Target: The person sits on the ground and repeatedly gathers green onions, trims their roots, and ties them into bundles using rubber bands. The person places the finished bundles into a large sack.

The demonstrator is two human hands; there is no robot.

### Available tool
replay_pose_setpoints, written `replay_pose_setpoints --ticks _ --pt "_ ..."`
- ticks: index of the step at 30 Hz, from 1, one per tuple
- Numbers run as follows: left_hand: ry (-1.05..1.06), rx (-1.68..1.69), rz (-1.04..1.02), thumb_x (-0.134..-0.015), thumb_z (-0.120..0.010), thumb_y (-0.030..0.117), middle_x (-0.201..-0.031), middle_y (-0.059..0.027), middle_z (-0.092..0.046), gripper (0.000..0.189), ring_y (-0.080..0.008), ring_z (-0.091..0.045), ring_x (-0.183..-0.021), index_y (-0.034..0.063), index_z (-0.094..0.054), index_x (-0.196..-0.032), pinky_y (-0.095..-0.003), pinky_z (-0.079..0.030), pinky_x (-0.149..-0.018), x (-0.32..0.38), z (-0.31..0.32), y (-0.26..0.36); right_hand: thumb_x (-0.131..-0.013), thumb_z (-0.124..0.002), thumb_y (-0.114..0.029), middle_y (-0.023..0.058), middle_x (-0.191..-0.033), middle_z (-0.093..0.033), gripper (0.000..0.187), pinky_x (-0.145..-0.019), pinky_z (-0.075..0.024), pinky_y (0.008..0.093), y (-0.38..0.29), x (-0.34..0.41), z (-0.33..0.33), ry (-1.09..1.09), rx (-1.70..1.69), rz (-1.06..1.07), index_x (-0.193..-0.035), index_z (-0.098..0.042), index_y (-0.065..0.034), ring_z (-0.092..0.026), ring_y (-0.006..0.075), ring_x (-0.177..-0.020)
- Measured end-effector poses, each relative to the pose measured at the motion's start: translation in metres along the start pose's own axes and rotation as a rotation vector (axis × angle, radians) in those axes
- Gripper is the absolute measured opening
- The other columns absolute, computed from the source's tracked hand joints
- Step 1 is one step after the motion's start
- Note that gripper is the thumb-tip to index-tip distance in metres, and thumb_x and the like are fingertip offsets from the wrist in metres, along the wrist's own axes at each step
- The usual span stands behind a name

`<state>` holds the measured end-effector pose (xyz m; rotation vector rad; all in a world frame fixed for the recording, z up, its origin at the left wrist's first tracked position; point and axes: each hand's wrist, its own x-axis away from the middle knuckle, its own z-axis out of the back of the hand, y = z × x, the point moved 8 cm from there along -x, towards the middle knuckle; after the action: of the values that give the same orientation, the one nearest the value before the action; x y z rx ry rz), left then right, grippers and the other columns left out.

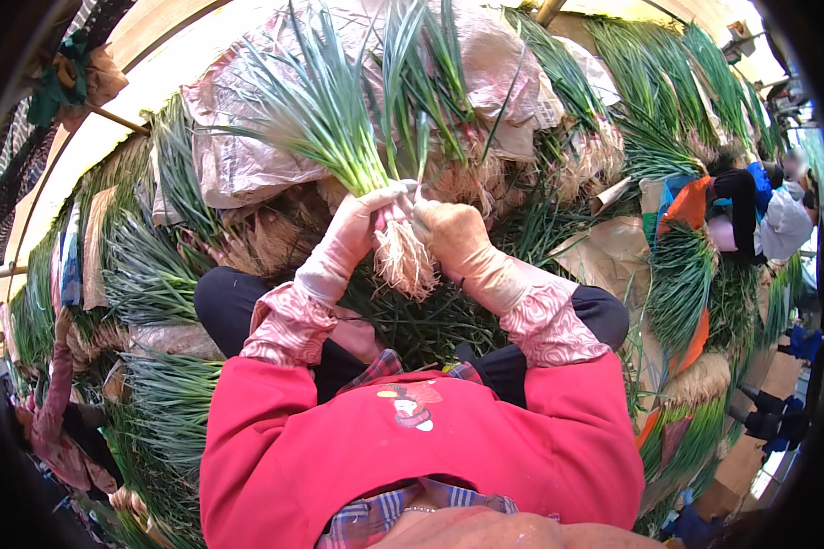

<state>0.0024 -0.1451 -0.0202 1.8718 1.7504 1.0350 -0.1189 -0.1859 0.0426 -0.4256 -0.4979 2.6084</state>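
Note:
My left hand (pixel 365 214), in a pale work glove, grips a bunch of green onions (pixel 360 154) near its base. The leaves fan up and to the left, and the pale fibrous roots (pixel 405 257) hang below the fingers. Close against it, my right hand (pixel 456 230), in an orange-stained glove, pinches a single green onion stalk (pixel 422 147) that stands nearly upright. Its lower end is hidden by the fingers. Beyond my hands, more green onions (pixel 446 96) lie with roots towards me on a pinkish woven plastic sack (pixel 247 161).
Loose green leaves (pixel 426 322) cover the ground between my folded legs. Stacked green onions (pixel 158 267) line the left side, and brown paper (pixel 611 257) lies at right. One person (pixel 69 425) works at left; another person (pixel 762 213) sits at right beside a green onion bundle (pixel 683 288).

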Motion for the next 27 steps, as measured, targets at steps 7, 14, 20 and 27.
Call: replay_pose_setpoints --ticks 7,14,20,27 --pt "0.085 0.336 0.11 -0.09 -0.058 0.013 -0.088 -0.0113 -0.064 0.026 -0.0211 -0.063 -0.082 -0.0055 -0.06 -0.109 -0.0354 -0.053 -0.081 0.018 0.009 -0.001 -0.091 -0.061 -0.037 0.0078 -0.097 -0.07 0.036 -0.062 -0.0492 0.0271 0.05 -0.028 0.013 -0.073 -0.678 -0.28 -0.114 -0.066 -0.0099 -0.061 0.014 -0.073" --pt "-0.092 0.55 0.089 -0.092 -0.054 0.013 -0.096 -0.0098 -0.058 0.031 -0.0199 -0.057 -0.084 -0.006 -0.051 -0.117 -0.0372 -0.05 -0.086 0.029 -0.014 0.009 -0.099 -0.053 -0.023 0.0021 -0.074 -0.054 0.024 -0.044 -0.0405 0.0263 0.04 -0.068 -0.131 0.059 -2.173 -0.692 -0.112 -0.059 -0.0041 -0.047 0.012 -0.051" --pt "-0.081 0.52 -0.119 -0.092 -0.055 0.012 -0.098 -0.0088 -0.052 0.021 -0.0181 -0.054 -0.086 -0.0002 -0.05 -0.108 -0.0356 -0.049 -0.085 0.056 -0.009 0.054 -0.081 -0.066 -0.019 0.0073 -0.087 -0.068 0.028 -0.072 -0.053 0.0329 0.08 -0.003 -0.082 -0.17 -1.255 -0.374 -0.104 -0.066 -0.0038 -0.066 0.0214 -0.081" --pt "-0.125 0.411 0.203 -0.088 -0.057 0.012 -0.09 -0.0088 -0.056 0.046 -0.0188 -0.054 -0.082 -0.0075 -0.047 -0.129 -0.0345 -0.049 -0.079 0.034 0.006 0.015 -0.086 -0.065 -0.044 0.0097 -0.074 -0.069 0.043 -0.061 -0.0528 0.0363 0.092 0.039 -0.081 -0.38 -0.379 -0.612 -0.089 -0.069 -0.0014 -0.066 0.0218 -0.062"
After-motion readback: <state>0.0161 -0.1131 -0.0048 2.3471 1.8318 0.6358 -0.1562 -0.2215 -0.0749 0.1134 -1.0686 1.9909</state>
